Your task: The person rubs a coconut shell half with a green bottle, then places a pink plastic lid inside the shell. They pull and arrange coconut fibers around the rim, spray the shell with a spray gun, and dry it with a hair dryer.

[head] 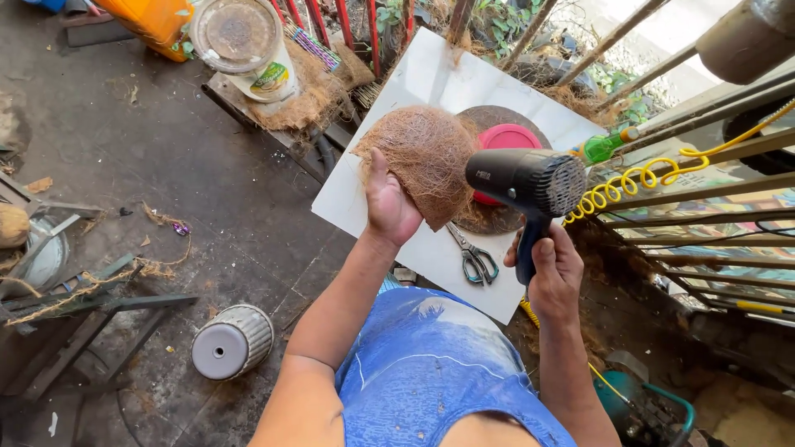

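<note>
L hand lifts coir sheet (R hand grips dryer)

Brown coir dome upright, black hairdryer w/ nozzle facing it

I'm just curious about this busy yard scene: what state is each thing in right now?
Left hand: gripping the coconut-fibre mat.
Coconut-fibre mat: held up, curved.
Right hand: gripping the hair dryer's handle.
Hair dryer: held, nozzle toward the mat.
Scissors: lying on the white board, blades shut.
White board: flat on the ground.
Grey ribbed pot: tipped on its side.
</note>
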